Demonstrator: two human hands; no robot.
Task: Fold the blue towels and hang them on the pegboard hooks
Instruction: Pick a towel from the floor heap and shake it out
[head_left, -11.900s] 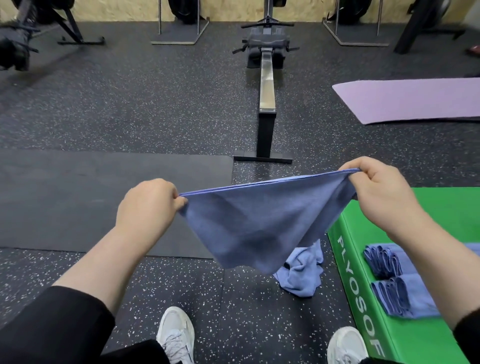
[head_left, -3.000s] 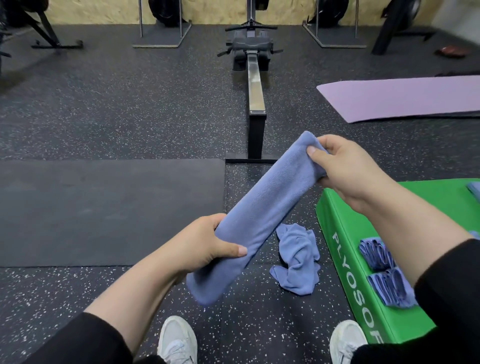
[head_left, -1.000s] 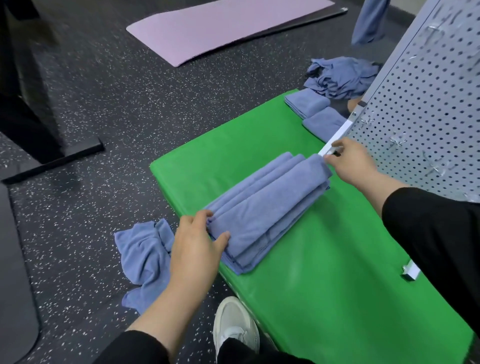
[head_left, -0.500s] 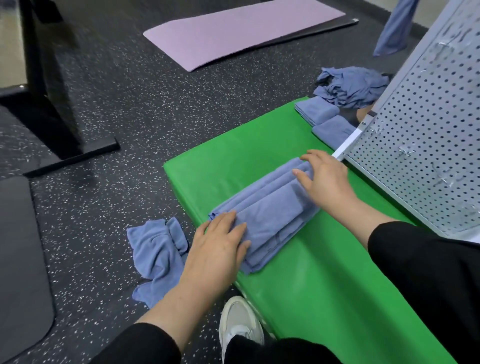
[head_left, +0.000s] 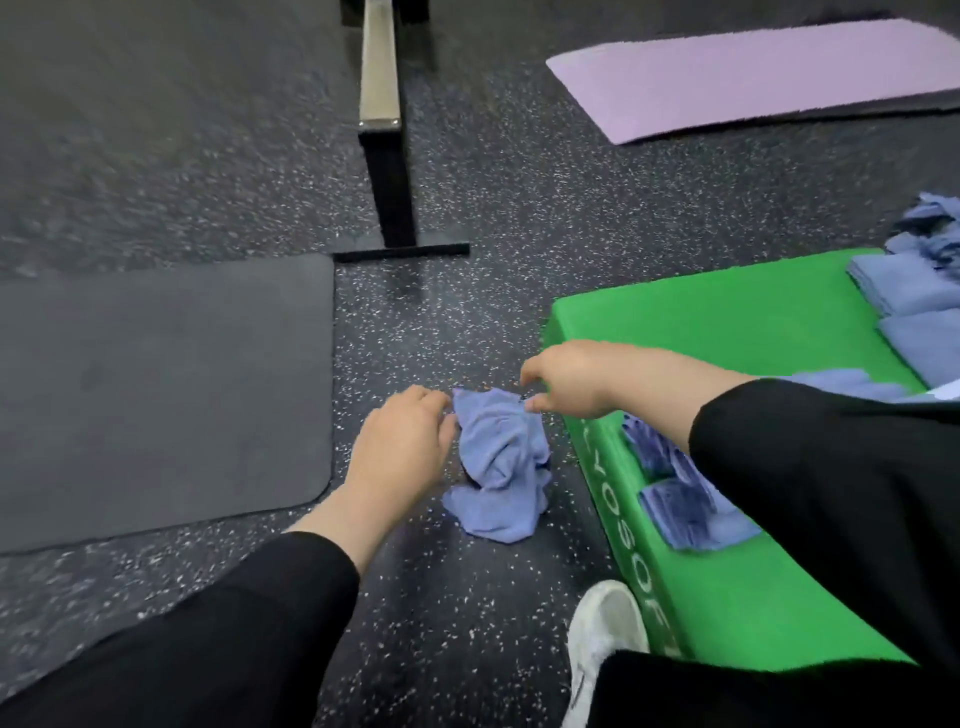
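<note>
Beside the green foam box (head_left: 727, 332), on the speckled black rubber floor (head_left: 467, 208), a crumpled blue cloth towel (head_left: 501, 462) rises as the left hand (head_left: 402, 447) and right hand (head_left: 569, 379) each pinch its upper edge; folded blue towels (head_left: 680, 499) lie on the box.

Two hands (head_left: 400, 447), two mats (head_left: 156, 395)
</note>
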